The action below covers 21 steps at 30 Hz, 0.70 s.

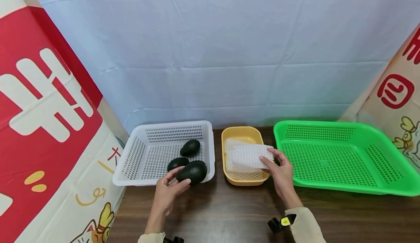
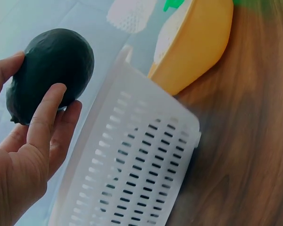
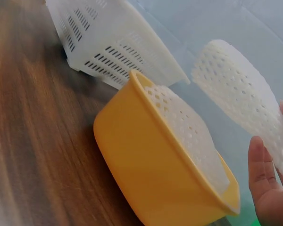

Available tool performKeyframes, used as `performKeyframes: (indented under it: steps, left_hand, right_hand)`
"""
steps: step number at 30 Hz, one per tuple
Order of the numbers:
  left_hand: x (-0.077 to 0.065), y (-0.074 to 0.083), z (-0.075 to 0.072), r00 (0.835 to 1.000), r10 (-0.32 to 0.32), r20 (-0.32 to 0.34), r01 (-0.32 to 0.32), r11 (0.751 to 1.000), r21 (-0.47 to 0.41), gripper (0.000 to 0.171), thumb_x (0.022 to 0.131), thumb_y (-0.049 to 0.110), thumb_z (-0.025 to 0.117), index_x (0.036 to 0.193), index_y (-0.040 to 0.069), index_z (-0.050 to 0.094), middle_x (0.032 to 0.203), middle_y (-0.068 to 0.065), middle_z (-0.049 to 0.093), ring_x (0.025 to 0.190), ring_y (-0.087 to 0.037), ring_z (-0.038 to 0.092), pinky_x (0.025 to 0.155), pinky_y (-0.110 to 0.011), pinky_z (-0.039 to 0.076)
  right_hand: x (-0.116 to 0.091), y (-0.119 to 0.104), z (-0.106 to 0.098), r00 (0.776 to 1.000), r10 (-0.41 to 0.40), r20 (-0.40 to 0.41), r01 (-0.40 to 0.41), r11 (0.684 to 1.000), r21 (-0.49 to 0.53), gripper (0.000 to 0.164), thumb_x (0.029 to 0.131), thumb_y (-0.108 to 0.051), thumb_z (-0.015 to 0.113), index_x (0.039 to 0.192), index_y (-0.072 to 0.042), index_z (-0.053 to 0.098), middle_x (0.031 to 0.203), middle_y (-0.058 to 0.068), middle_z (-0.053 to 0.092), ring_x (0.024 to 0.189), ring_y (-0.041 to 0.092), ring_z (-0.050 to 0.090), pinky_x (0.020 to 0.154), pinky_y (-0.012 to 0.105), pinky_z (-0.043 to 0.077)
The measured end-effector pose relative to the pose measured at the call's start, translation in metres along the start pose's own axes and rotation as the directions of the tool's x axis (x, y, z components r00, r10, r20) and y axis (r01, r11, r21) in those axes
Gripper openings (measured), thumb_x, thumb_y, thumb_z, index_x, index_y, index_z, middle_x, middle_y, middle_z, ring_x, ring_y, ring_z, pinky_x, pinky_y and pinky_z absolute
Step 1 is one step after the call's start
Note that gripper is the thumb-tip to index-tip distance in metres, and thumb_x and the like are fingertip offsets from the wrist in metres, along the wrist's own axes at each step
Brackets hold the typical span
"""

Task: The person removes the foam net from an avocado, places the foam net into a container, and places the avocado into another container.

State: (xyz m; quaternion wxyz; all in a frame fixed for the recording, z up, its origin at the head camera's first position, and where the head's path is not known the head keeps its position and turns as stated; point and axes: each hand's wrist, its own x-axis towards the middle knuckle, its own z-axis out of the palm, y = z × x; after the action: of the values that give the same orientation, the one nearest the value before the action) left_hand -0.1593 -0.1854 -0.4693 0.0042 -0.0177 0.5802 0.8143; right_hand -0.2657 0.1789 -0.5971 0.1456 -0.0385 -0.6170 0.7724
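Observation:
My left hand (image 1: 168,192) holds a dark green avocado (image 1: 192,172) over the front right corner of the white basket (image 1: 164,181). In the left wrist view the thumb and fingers wrap the side of that avocado (image 2: 56,70). Two more avocados (image 1: 190,148) lie inside the basket, one partly hidden behind the held one. Above the yellow bin (image 1: 246,181), my right hand (image 1: 280,172) pinches a white foam net sleeve (image 1: 251,156) by its right end. The sleeve looks flattened, its far end pointing left. More foam net sleeves (image 3: 188,127) fill the bin beneath it.
A large green basket (image 1: 328,188) stands to the right of the yellow bin. All the containers sit on a dark wooden table (image 1: 226,214) against a pale cloth backdrop (image 1: 210,53). Printed cloth panels (image 1: 49,126) flank the left and right sides.

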Motion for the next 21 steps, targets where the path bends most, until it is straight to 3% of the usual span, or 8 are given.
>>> performKeyframes:
  steps: [4, 12, 16, 17, 21]
  left_hand:
    - [0.004, 0.002, -0.006, 1.0, 0.023, 0.002, -0.023, 1.0, 0.007, 0.049, 0.073, -0.006, 0.068, 0.119, -0.008, 0.049, 0.114, -0.021, 0.043, 0.096, -0.029, 0.057, 0.074, -0.042, 0.047]
    - [0.011, 0.009, -0.013, 0.997, 0.039, -0.061, -0.037, 0.998, 0.043, 0.051, 0.07, -0.001, 0.073, 0.117, -0.005, 0.052, 0.113, -0.021, 0.042, 0.097, -0.029, 0.055, 0.072, -0.042, 0.048]
    - [0.016, 0.008, -0.02, 0.996, 0.075, -0.053, -0.072, 0.995, 0.065, 0.05, 0.07, 0.001, 0.073, 0.116, -0.003, 0.054, 0.112, -0.02, 0.043, 0.094, -0.028, 0.057, 0.071, -0.041, 0.048]
    - [0.024, -0.005, -0.031, 0.995, 0.102, -0.022, -0.101, 0.994, 0.037, 0.049, 0.07, 0.001, 0.073, 0.116, -0.001, 0.056, 0.111, -0.019, 0.044, 0.093, -0.027, 0.057, 0.071, -0.039, 0.049]
    - [0.028, -0.002, -0.038, 0.992, 0.121, -0.026, -0.119, 0.991, 0.068, 0.049, 0.07, 0.002, 0.073, 0.116, 0.001, 0.056, 0.11, -0.018, 0.043, 0.092, -0.025, 0.058, 0.07, -0.037, 0.05]
  right_hand:
    - [0.009, 0.001, 0.004, 0.999, 0.031, -0.02, -0.032, 0.997, -0.071, 0.056, 0.067, -0.022, 0.079, 0.117, -0.016, 0.054, 0.122, 0.007, 0.039, 0.079, 0.029, 0.058, 0.056, 0.039, 0.052]
    - [0.022, 0.007, 0.016, 0.999, 0.033, 0.005, -0.032, 0.986, -0.167, 0.064, 0.061, -0.035, 0.081, 0.117, -0.022, 0.053, 0.121, 0.002, 0.039, 0.082, 0.03, 0.058, 0.057, 0.039, 0.052]
    - [0.027, 0.008, 0.024, 1.0, 0.027, -0.011, -0.029, 0.975, -0.218, 0.064, 0.06, -0.035, 0.081, 0.116, -0.025, 0.052, 0.12, -0.002, 0.04, 0.084, 0.028, 0.057, 0.056, 0.037, 0.052]
    - [0.027, 0.007, 0.026, 0.999, 0.032, -0.016, -0.035, 0.975, -0.221, 0.064, 0.06, -0.034, 0.081, 0.116, -0.025, 0.052, 0.12, -0.002, 0.04, 0.084, 0.029, 0.057, 0.056, 0.037, 0.052]
    - [0.027, 0.005, 0.031, 0.998, 0.064, -0.029, -0.069, 0.968, -0.241, 0.065, 0.059, -0.032, 0.082, 0.116, -0.024, 0.051, 0.12, -0.001, 0.039, 0.088, 0.028, 0.054, 0.057, 0.036, 0.052]
